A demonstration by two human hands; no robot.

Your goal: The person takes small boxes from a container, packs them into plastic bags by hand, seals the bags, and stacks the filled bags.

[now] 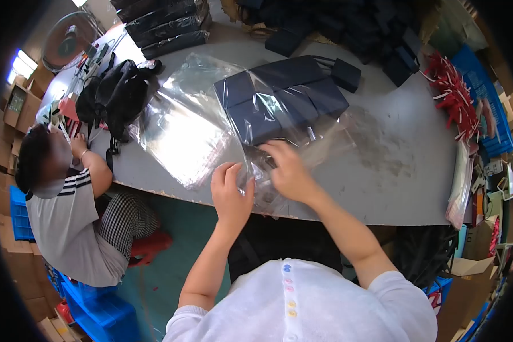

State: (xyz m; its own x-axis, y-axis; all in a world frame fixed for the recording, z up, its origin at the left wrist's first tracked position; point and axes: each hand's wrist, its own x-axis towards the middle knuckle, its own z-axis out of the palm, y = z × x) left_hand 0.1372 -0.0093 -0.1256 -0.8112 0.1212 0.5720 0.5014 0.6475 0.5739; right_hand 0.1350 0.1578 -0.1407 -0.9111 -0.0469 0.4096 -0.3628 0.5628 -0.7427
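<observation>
"Starting with the clear bag point(225, 122), where was it to be found?"

"It was spread on the grey table point(393, 194), with its film lying across a block of dark blue boxes point(285, 94)."

"And how was each hand placed?"

"The right hand point(290, 174) was set at the near side of the block, its fingers bent on the film; whether any film was pinched could not be told. The left hand point(232, 196) was held half open at the loose near part, its thumb apart from the fingers."

"How was the bag judged to handle?"

"As light, limp and slippery, by its gloss and creases, and easily torn on a box corner. The boxes were judged stiffer, likely to be dented if squeezed hard. Hold was thought best taken on the loose film with thumb and fingertips, and the boxes best supported along their flat sides."

"What was seen farther out?"

"A single dark box point(346, 75) was seen beside the block's right end. A heap of boxes point(370, 28) was piled beyond, with black-wrapped bundles point(168, 34) to its left. A black backpack point(117, 94) was placed near a seated co-worker point(68, 239), and red ribbons point(453, 97) were bunched at the right edge."
</observation>
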